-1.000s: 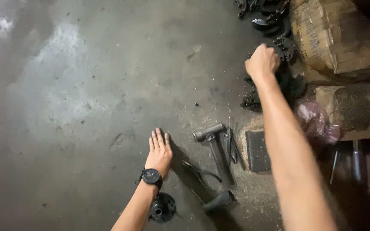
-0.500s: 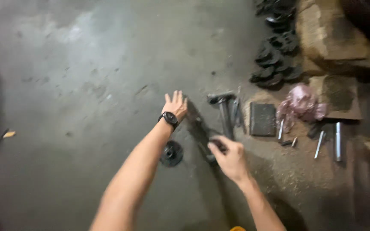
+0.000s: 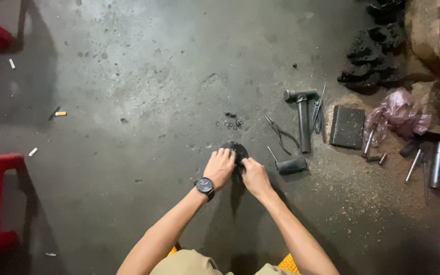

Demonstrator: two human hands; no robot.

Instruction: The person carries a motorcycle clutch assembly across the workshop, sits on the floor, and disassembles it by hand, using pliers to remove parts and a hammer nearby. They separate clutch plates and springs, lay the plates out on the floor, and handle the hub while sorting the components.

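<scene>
Round black part point(image 3: 236, 150) on the floor point(image 3: 128, 76) is now being gripped by both hands, apparently clamped: left hand point(image 3: 219, 167), right hand point(image 3: 254, 175), previously apart.

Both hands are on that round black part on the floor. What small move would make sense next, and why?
Probably keep the left hand steady on the black part while the right hand reaches for the small rings just beyond it. Both hands rest on the part, which lies flat on the floor, and the rings are the nearest loose pieces; the pliers and hammer lie farther right.
</scene>
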